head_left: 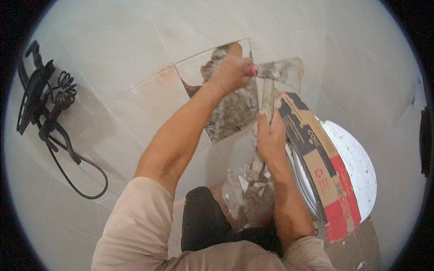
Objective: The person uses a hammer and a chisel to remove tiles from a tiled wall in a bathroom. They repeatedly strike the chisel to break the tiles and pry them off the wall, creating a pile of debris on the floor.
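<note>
My left hand (233, 74) is closed round the handle of a broad scraper (282, 72), whose red end shows beside the fist. The wide blade, smeared with grey, points to the right. In my right hand (272, 137) is a long, narrow, dirty grey-white strip (267, 99), held upright, its top end meeting or overlapping the scraper blade; I cannot tell which. Behind my left hand, a square gap (233, 115) in the pale tiles shows rough grey mortar and brown patches. The left forearm crosses its left side.
Below my hands is a heap of rubble (248, 196) with white shards. To the right, a cardboard piece (316, 167), black, brown and red, lies against a white rounded object (355, 167). A black hose with coiled cable (52, 104) is at the far left.
</note>
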`<action>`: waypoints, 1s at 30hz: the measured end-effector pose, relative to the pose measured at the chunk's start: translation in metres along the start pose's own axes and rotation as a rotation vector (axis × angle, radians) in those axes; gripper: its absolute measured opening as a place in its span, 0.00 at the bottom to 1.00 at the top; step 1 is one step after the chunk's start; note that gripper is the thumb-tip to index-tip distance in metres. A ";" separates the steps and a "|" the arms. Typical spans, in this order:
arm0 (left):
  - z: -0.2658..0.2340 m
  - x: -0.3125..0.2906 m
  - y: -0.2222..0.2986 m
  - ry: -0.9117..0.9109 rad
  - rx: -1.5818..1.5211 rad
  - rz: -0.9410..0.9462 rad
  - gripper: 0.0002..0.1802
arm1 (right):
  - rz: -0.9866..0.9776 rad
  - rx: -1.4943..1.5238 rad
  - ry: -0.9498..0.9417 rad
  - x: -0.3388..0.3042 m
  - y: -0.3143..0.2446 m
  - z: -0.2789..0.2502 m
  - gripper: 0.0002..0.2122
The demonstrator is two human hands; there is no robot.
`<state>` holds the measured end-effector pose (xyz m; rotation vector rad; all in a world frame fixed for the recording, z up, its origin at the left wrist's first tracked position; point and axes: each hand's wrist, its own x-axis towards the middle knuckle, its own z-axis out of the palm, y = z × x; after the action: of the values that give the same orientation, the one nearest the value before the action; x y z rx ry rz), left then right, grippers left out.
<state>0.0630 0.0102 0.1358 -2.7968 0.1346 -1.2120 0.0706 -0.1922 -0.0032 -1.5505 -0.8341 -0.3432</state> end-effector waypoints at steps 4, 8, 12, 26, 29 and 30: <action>-0.009 -0.003 -0.008 -0.023 0.007 -0.024 0.08 | 0.361 0.532 0.014 0.010 -0.049 -0.049 0.17; -0.002 0.003 -0.002 -0.057 0.079 -0.043 0.08 | 0.004 1.101 0.510 0.019 -0.057 -0.068 0.17; -0.002 0.001 0.006 -0.052 0.045 -0.023 0.09 | 0.146 0.563 0.117 0.020 -0.013 -0.026 0.17; 0.005 0.005 -0.008 -0.067 0.143 -0.038 0.10 | -0.178 -0.109 0.080 0.025 -0.016 -0.022 0.15; 0.000 0.001 -0.011 -0.066 0.103 -0.082 0.10 | 0.305 0.350 -0.130 0.026 -0.032 -0.055 0.15; -0.002 0.001 -0.011 -0.061 0.072 -0.094 0.10 | 0.354 0.481 0.010 0.023 -0.041 -0.064 0.15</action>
<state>0.0627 0.0210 0.1391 -2.8026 -0.0443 -1.1240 0.0746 -0.2479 0.0529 -1.2090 -0.5652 0.1051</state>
